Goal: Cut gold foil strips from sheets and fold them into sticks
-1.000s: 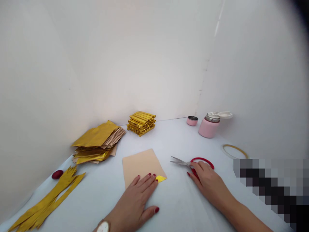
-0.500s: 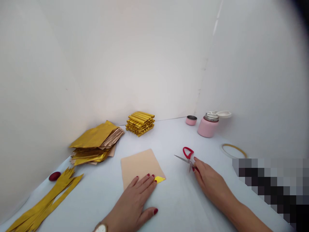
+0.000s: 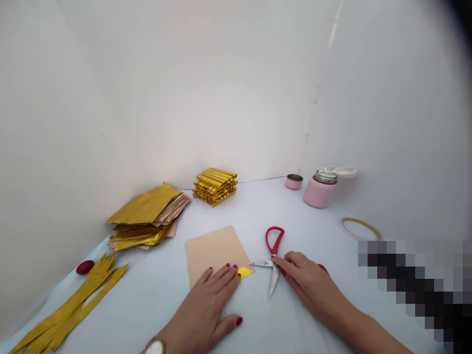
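Left hand (image 3: 212, 307) lies flat on the tan sheet (image 3: 212, 248), grip open, fingertips beside its yellow corner (image 3: 245, 272). Sheet rests on the bench (image 3: 258, 324), nearer than the gold paper pile (image 3: 145, 209). Right hand (image 3: 308, 279) grips red-handled scissors (image 3: 273, 275), blades spread; one tip is at the sheet's right edge, contact unclear.
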Tool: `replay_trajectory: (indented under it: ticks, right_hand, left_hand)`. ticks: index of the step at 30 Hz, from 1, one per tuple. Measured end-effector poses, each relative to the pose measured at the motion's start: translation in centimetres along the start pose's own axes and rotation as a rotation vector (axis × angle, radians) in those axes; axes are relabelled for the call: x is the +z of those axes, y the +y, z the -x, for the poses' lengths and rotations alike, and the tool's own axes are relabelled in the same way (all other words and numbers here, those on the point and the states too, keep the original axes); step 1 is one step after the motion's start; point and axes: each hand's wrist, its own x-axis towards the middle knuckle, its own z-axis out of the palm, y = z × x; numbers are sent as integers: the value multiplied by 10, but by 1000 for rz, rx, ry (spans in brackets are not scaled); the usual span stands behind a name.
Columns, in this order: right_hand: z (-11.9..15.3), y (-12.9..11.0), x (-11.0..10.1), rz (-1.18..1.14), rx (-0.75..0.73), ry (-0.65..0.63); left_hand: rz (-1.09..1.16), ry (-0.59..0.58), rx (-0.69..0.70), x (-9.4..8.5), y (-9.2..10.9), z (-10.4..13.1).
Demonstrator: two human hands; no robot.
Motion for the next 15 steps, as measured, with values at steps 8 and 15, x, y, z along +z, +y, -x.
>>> replay_trajectory:
  ticks: [8, 15]
  right_hand:
    - [2, -2, -7, -30, -59, -50]
    - [2, -2, -6, -7, -49, -99]
  left_hand:
    - [-4, 12, 7, 2, -1, 0]
    - [-22, -22, 12, -9, 4, -1]
